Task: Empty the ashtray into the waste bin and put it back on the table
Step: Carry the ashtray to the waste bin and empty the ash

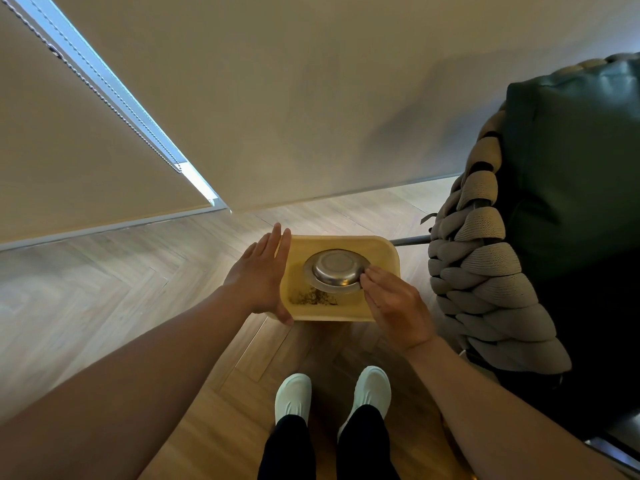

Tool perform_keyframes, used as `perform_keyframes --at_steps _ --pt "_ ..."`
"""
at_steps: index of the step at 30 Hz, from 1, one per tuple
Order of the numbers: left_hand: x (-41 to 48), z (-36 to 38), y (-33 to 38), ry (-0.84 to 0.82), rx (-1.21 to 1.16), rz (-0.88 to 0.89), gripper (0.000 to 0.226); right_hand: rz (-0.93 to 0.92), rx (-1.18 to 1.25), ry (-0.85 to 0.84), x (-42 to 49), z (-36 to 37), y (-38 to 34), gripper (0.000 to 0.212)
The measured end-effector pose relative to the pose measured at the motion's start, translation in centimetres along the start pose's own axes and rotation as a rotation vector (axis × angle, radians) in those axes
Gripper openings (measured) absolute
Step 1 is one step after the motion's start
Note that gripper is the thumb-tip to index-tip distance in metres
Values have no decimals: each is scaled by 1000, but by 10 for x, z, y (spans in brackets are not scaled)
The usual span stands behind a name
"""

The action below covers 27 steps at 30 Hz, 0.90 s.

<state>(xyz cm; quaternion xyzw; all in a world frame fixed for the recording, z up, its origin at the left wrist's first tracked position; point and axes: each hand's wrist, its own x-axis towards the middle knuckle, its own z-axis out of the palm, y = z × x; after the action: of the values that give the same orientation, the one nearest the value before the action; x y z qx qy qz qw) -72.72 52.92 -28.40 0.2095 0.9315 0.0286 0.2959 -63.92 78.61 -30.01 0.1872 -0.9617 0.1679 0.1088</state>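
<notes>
A round metal ashtray (335,270) is held upside down over the open yellow waste bin (384,249) on the floor. My right hand (394,301) pinches the ashtray's rim at its right side. Dark ash and crumbs (311,297) lie on the bin's bottom, below the ashtray's left edge. My left hand (261,271) is flat with fingers straight, pressed against the bin's left outer wall, thumb at its near corner. No table is in view.
A dark green armchair (571,202) with a thick beige woven side (481,271) stands close on the right of the bin. A beige wall lies behind the bin. My feet in white shoes (332,396) stand on the wooden floor just before it.
</notes>
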Motion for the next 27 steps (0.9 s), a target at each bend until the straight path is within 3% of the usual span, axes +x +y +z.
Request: perform_keyframes --at_steps 9,13,18,22,27 --pt "1 1 0 0 -11 1 165 16 19 -17 5 -4 -3 40" --pt "1 3 0 2 -17 -5 166 91 86 -100 6 -5 -5 36" --pt "2 4 -2 13 -16 -11 167 281 177 -299 12 -8 -8 11" --pt "3 6 -2 14 -25 -15 168 464 240 -395 18 -6 -9 22" --pt "4 6 -2 21 -13 -14 167 655 345 -384 26 -4 -7 19"
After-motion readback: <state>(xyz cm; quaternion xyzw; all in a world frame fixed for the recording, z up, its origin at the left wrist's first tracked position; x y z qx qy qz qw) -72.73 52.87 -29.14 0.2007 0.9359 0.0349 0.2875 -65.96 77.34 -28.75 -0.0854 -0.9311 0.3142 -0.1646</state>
